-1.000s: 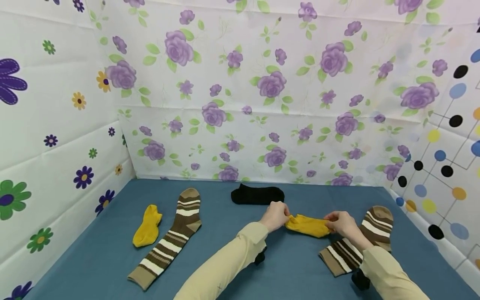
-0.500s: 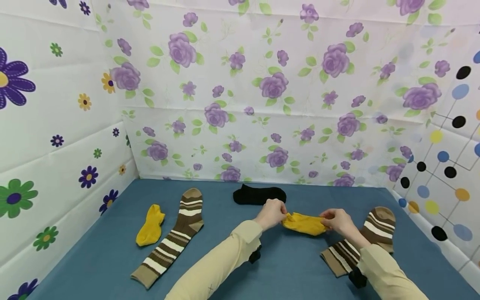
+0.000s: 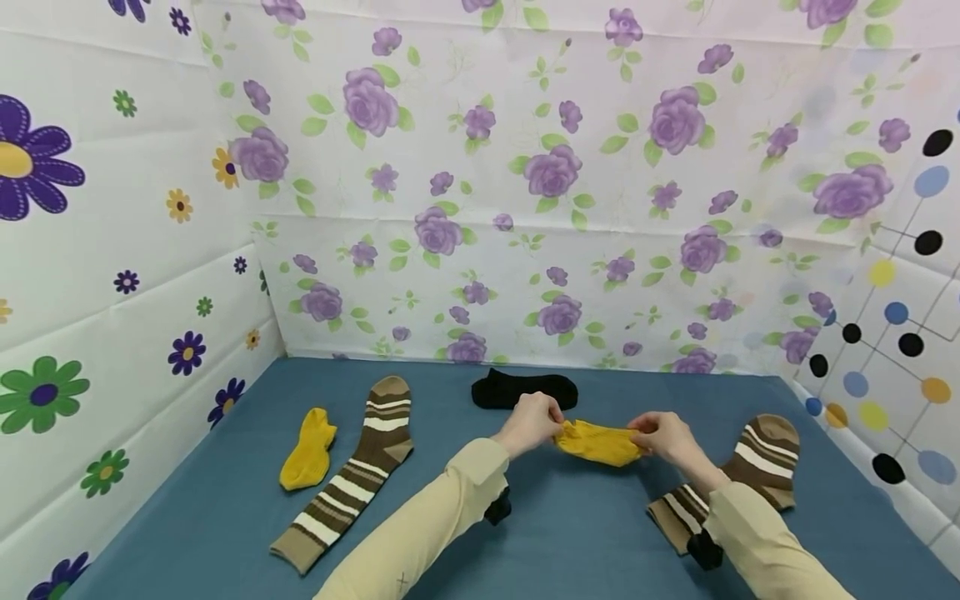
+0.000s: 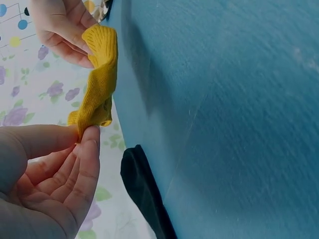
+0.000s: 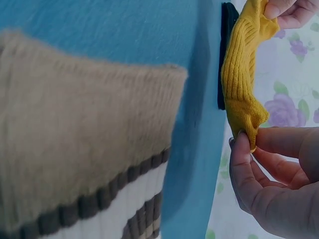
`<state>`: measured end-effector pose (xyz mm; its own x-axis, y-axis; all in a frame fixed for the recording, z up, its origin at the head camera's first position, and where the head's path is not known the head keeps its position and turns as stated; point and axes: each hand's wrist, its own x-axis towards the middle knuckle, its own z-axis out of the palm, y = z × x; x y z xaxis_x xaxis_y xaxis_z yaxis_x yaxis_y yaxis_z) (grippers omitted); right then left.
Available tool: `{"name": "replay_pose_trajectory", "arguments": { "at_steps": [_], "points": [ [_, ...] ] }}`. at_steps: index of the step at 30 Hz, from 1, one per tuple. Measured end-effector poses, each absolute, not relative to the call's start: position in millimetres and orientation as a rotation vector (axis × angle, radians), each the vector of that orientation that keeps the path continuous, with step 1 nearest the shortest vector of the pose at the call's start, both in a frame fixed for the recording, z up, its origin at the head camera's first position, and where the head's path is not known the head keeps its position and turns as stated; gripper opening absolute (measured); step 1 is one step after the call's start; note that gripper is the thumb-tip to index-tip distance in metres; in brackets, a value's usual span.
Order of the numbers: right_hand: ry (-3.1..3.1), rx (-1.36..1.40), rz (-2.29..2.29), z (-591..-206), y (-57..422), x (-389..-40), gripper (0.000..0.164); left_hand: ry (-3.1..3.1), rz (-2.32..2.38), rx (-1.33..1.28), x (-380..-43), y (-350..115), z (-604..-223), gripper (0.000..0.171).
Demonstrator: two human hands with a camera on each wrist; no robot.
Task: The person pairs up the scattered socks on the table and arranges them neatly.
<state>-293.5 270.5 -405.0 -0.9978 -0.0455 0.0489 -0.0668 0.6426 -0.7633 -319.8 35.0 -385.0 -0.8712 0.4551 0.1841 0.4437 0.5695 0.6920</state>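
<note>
A yellow ankle sock (image 3: 598,443) is stretched sideways between my two hands, held above the blue cloth. My left hand (image 3: 529,425) pinches one end of it between thumb and fingertips; the left wrist view shows this grip on the sock (image 4: 99,79) up close. At the other end, my right hand (image 3: 667,440) pinches a corner with thumb and forefinger, as the right wrist view shows on the ribbed sock (image 5: 241,69). Behind my left hand lies a black sock (image 3: 517,390). Below my right wrist lies a brown striped sock (image 3: 765,458), partly covered by the forearm.
Another yellow sock (image 3: 309,450) lies on the left of the blue cloth (image 3: 570,533), beside a long brown-and-white striped sock (image 3: 352,483). Flower-printed sheets (image 3: 510,275) rise along the back and left, and a dotted sheet (image 3: 892,367) on the right.
Both hands have moved slightly left with the yellow sock stretched between them. The camera view has shifted a little, while the other socks keep their places on the cloth.
</note>
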Motion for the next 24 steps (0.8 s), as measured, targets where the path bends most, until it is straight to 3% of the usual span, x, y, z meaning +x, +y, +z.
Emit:
{"name": "replay_pose_trajectory", "arguments": {
  "at_steps": [24],
  "points": [
    [-2.823, 0.200, 1.286, -394, 243, -303, 0.015, 2.726, 1.269, 0.751, -322, 5, -379, 0.004]
  ]
}}
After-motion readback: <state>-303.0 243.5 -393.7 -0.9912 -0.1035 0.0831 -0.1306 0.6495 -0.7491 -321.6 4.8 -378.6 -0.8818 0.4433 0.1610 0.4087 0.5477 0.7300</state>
